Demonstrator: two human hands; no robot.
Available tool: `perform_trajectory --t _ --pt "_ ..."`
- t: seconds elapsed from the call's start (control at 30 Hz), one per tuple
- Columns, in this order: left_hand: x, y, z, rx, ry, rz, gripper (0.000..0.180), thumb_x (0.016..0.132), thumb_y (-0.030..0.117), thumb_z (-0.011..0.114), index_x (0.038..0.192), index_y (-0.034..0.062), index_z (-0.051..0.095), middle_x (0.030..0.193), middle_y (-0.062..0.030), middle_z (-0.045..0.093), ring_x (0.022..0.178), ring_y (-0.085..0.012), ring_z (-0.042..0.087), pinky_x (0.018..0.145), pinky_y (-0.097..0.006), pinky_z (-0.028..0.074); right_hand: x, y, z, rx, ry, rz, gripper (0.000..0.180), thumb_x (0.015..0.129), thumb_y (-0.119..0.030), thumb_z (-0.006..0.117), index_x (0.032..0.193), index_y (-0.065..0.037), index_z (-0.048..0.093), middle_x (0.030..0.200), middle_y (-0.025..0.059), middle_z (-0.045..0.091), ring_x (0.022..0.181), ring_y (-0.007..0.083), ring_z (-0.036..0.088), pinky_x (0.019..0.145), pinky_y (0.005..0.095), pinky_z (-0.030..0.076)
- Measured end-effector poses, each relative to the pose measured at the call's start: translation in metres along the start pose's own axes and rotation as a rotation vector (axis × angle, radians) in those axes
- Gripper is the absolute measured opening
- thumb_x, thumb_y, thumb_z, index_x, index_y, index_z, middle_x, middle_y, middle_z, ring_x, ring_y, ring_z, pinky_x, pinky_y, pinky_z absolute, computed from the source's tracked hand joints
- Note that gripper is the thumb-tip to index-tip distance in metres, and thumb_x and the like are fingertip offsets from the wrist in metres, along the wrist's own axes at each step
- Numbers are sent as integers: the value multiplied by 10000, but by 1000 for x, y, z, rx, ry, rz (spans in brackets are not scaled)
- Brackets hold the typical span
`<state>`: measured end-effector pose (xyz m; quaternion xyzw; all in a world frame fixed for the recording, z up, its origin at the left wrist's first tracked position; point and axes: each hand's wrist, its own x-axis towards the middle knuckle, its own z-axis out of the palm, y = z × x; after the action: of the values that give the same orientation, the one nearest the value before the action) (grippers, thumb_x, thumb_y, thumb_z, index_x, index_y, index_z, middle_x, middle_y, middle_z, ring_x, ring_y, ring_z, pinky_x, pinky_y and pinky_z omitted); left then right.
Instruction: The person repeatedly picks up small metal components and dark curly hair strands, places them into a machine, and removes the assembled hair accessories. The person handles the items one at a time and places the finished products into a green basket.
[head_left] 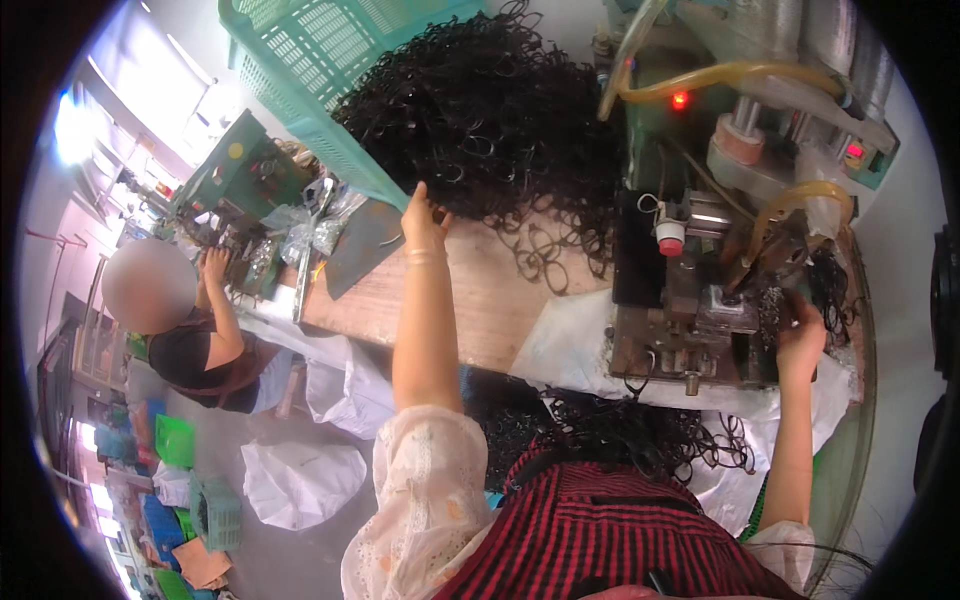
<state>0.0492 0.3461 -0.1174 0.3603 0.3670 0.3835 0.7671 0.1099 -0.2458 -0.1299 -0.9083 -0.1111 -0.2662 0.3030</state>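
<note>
My left hand (425,222) reaches forward to the near corner of a tilted green plastic basket (350,160). Its fingers are curled beside the rim and the edge of a heap of black rings (480,120); whatever they grip is hidden. Loose black rings (540,255) trail from the heap onto the wooden tabletop (470,310). At the right, my right hand (800,342) is bent in against the side of a metal press machine (690,330), close to its small metal block (727,310). Those fingers are partly hidden and look closed.
Yellowish hoses (740,75) and a red light (680,100) are on the machine. More black rings (640,430) lie near my lap, by white sheeting (570,335). At left, a co-worker (200,340) sits at another green machine (235,170). A white sack (305,480) is on the floor.
</note>
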Motion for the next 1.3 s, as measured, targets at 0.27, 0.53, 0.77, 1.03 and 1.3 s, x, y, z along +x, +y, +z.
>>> perform_trajectory --t 0.27,0.53,0.77,1.03,1.3 --pt "-15 -64 -11 149 -123 318 180 877 95 620 717 15 598 602 -59 555 479 -154 492 449 -240 389 -11 -6 -2 84 52 105 204 790 2 621 991 -13 652 934 164 654 894 325 628 815 382 490" --pt "-127 -69 -72 15 -182 138 270 969 182 556 1168 -2 566 853 -35 560 704 -117 550 564 -230 436 -61 2 -53 181 146 267 155 901 -12 588 1043 -4 650 965 84 662 899 170 610 847 292 461" --pt "-215 -45 4 142 -551 377 183 963 94 557 1124 8 553 889 -45 576 726 -126 570 656 -246 475 -32 -65 -73 450 -64 407 140 885 -70 626 994 0 679 906 57 683 834 116 618 760 253 489" --pt "-264 -58 49 166 -636 708 68 966 60 508 1015 19 486 943 -89 574 735 -151 575 662 -275 499 3 -130 -14 833 -7 58 272 826 2 656 1098 -17 666 881 111 680 885 209 644 814 310 496" --pt "-302 0 102 157 -1045 909 185 893 6 589 1031 -26 471 954 -139 564 790 -215 612 721 -323 539 0 -144 -18 1135 -223 203 505 830 34 634 1302 20 451 1029 99 645 977 128 611 846 249 461"
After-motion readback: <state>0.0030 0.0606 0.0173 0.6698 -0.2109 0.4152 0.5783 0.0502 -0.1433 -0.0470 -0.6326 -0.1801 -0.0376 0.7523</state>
